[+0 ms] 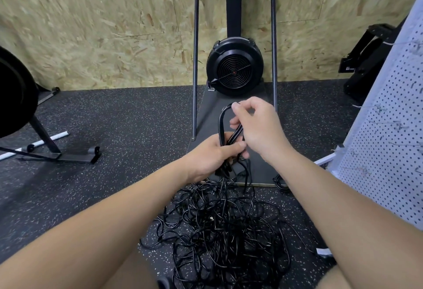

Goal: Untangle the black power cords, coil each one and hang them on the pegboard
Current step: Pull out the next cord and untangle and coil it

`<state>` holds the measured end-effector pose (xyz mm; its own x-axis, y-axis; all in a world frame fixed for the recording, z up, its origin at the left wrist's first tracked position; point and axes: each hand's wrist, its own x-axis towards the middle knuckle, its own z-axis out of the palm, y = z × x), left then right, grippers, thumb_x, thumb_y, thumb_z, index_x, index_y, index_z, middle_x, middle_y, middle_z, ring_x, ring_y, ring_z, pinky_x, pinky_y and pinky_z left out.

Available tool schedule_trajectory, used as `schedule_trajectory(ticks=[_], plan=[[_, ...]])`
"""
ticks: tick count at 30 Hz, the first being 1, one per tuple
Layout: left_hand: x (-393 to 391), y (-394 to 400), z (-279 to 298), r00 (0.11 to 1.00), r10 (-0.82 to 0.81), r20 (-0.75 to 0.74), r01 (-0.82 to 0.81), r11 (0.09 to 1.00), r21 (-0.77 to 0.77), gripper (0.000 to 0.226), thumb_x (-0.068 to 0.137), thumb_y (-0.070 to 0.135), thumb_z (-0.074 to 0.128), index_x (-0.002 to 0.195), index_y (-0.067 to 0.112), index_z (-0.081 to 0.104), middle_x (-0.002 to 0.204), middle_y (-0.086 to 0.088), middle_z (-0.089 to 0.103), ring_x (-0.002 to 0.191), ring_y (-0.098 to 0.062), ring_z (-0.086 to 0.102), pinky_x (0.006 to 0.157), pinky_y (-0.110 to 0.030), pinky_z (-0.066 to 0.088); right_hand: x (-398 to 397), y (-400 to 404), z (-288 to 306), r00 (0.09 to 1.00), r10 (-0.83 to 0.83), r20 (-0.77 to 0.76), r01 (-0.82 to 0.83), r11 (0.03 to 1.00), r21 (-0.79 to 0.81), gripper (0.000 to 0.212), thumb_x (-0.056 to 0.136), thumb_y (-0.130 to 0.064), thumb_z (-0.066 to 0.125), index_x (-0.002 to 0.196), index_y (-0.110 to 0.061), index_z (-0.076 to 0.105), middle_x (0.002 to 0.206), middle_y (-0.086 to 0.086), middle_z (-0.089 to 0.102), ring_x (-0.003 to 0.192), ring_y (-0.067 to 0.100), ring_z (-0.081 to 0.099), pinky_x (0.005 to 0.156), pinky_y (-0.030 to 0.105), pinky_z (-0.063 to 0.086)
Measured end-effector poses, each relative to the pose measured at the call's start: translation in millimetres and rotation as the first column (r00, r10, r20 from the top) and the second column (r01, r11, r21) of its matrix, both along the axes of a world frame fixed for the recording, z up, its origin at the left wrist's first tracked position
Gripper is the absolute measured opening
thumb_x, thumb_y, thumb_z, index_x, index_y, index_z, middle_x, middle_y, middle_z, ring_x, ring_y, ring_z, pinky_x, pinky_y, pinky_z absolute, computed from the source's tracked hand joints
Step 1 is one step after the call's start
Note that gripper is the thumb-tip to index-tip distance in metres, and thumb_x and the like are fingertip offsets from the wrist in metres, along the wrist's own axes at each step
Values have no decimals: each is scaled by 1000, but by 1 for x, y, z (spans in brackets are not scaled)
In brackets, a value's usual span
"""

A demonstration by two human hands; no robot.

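Note:
A big tangle of black power cords point(224, 227) lies on the speckled floor between my forearms. Above it, my left hand point(212, 153) grips a folded bundle of one black cord point(223, 124), with cord ends hanging down into the pile. My right hand point(256, 126) pinches the top loop of that same cord, fingers curled around it. The white pegboard point(393, 128) stands at the right edge, with several thin metal hooks sticking out; nothing hangs on them.
A black fan machine point(234, 69) in a metal frame stands on a dark platform against the chipboard wall straight ahead. More black gym equipment point(45, 142) sits at the left, and another piece point(366, 59) at the right behind the pegboard. A small cord coil point(280, 182) lies by the platform.

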<state>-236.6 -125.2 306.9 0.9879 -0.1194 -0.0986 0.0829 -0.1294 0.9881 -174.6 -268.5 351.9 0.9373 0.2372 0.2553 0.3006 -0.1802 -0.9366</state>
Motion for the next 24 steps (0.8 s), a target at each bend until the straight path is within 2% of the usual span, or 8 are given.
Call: schedule_trajectory(ticks=[3, 5, 7, 10, 12, 15, 19, 24], plan=[[-1, -3, 4, 999, -44, -4, 44, 999, -10, 26, 112, 30, 65, 99, 8, 60, 82, 1, 59, 75, -16, 48, 69, -34, 37, -1, 3, 0, 974, -12, 227, 33, 996, -88, 14, 110, -33, 59, 105, -20, 57, 84, -2, 70, 74, 16, 69, 70, 38, 56], [-3, -5, 9, 997, -68, 23, 68, 998, 16, 33, 115, 25, 58, 89, 5, 55, 75, 6, 57, 70, -7, 53, 71, -27, 41, 0, 2, 2, 956, 50, 288, -39, 998, -42, 13, 110, -27, 58, 117, -28, 47, 95, -4, 65, 76, 21, 65, 71, 41, 56], [-5, -7, 11, 996, -85, 23, 85, 996, 1, 35, 116, 21, 55, 85, 6, 57, 79, -1, 63, 78, -10, 64, 77, -22, 48, 3, 4, 3, 955, 82, 285, -66, 996, -65, 14, 110, -25, 57, 117, -35, 49, 93, -5, 69, 76, 19, 64, 74, 43, 56], [-8, -4, 7, 994, -112, -3, 109, 979, -175, 17, 114, 13, 59, 113, -3, 61, 86, -9, 59, 78, -22, 57, 84, -35, 46, 8, 5, 3, 979, 74, 191, -64, 996, -59, 14, 110, -27, 53, 105, -34, 64, 80, -5, 71, 65, 12, 59, 67, 41, 50], [-7, 1, 8, 996, -86, -17, 78, 958, -276, 22, 111, 8, 60, 130, -4, 57, 89, -10, 59, 71, -19, 48, 84, -38, 45, 12, 4, 5, 995, 88, 44, -92, 992, 92, 21, 110, -23, 51, 105, -26, 70, 75, -5, 65, 56, 11, 48, 58, 36, 40], [-7, 7, 13, 996, -89, -28, 70, 912, -404, 30, 111, 2, 55, 141, 2, 55, 106, -20, 67, 78, -23, 54, 85, -40, 49, 15, 0, 14, 981, 125, -145, -78, 953, 292, 25, 112, -14, 49, 110, -13, 74, 76, 3, 56, 52, 11, 35, 50, 29, 29], [-6, 10, 14, 994, -90, -66, 53, 903, -426, 41, 110, 3, 51, 150, -2, 57, 119, -32, 68, 83, -27, 60, 82, -41, 52, 17, -1, 13, 965, 162, -205, -75, 924, 376, 25, 112, -11, 50, 110, -8, 75, 75, 4, 54, 48, 9, 30, 46, 24, 26], [-3, -5, 8, 999, 46, 5, -43, 968, -248, 33, 112, 26, 64, 137, 4, 67, 95, -24, 72, 71, -24, 55, 70, -36, 48, 23, 0, 8, 969, 66, -240, 19, 942, 335, 27, 110, -9, 51, 105, -11, 78, 77, 7, 56, 48, 10, 34, 45, 25, 32]])
